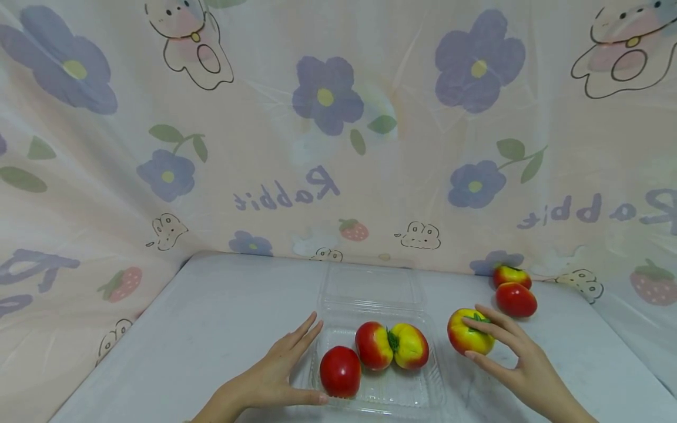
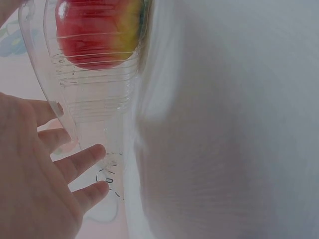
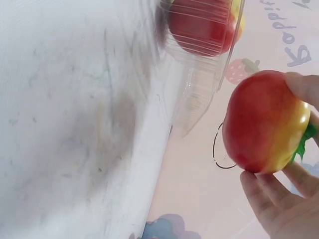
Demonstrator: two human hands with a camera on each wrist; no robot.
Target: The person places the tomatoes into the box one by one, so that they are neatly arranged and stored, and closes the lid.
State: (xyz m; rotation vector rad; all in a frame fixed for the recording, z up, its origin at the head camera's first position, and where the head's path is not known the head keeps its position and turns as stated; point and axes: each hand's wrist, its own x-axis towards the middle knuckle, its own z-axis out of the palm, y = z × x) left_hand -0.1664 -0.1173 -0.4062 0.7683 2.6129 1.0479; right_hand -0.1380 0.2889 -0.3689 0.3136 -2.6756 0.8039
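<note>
My right hand [image 1: 520, 358] grips a red-and-yellow toy tomato [image 1: 468, 333] with a green calyx, thumb on one side and fingers on the other. In the right wrist view this tomato [image 3: 259, 122] appears off the table, to the right of the clear plastic box [image 1: 391, 390]. Three tomatoes lie in the box: a red one [image 1: 340, 372] at the front left, and two red-and-yellow ones [image 1: 373, 345] side by side with calyxes facing. My left hand [image 1: 272, 367] is spread at the box's left side, fingers extended, thumb by the front left corner; the left wrist view shows the fingers [image 2: 79, 162] against its wall.
The box's clear lid [image 1: 370, 286] lies folded back behind it on the white table [image 1: 238, 311]. Two more tomatoes, one red [image 1: 516, 299] and one red-and-yellow [image 1: 510, 275], sit at the back right near the patterned curtain [image 1: 370, 176].
</note>
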